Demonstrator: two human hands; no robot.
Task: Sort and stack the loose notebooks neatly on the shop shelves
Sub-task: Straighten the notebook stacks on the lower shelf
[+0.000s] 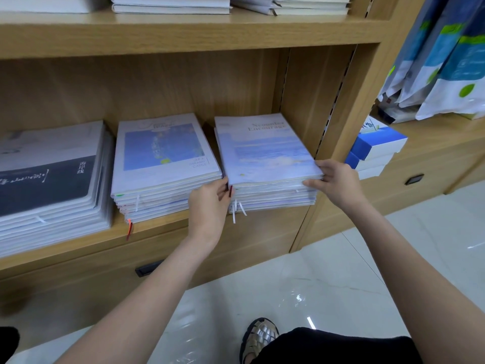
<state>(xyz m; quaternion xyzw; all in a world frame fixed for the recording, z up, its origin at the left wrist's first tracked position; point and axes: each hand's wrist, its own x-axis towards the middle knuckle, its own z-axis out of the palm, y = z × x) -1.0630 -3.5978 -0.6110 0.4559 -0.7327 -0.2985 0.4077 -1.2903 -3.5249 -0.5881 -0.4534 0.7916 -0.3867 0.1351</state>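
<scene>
Three stacks of notebooks lie on the wooden shelf (162,232). The right stack (265,158) has a pale blue cover on top and white ribbon markers hanging at its front. My left hand (210,203) grips the front left corner of this stack, fingers curled at its edge. At the front right corner my right hand (336,185) pinches the upper notebooks, thumb on the top cover and fingers against the edges below. The middle stack (162,153) shows a blue picture cover. A left stack (49,177) has a dark and white cover.
More white notebooks (170,3) lie on the shelf above. The shelf's side panel (312,101) stands close to the right of the held stack. Blue and white boxes (372,148) sit on the neighbouring unit, with packaged goods (446,61) above. A drawer handle (147,267) is below.
</scene>
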